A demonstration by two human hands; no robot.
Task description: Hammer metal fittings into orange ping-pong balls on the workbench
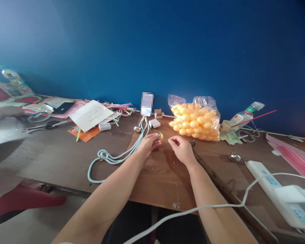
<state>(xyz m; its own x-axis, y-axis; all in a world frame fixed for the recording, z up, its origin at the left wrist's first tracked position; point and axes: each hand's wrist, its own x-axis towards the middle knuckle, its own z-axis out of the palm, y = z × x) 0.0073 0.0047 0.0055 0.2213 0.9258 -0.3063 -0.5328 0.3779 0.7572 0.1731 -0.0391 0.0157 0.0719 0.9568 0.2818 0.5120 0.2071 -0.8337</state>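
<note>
My left hand (149, 143) is closed on a yellow-orange ball (161, 137), whose near side is partly covered with silver foil. To the right of it, a short gap away, my right hand (181, 147) has thumb and fingertips pressed together; what they hold, if anything, is too small to make out. Behind both hands stands a clear plastic bag (193, 122) full of yellow-orange balls. A foil-covered lump (137, 128) lies left of my left hand, and another crumpled foil lump (234, 156) rests on the right. Pale blue cord (122, 158) runs beside my left forearm.
A phone-like device (147, 104) leans against the blue wall. Scissors (48, 125), paper sheets (90, 115) and craft sticks crowd the left, near another person's arm (5, 113). On the right are a power strip (266, 179), a white cable (193, 210), a bottle (244, 115) and a dark rod (216, 179).
</note>
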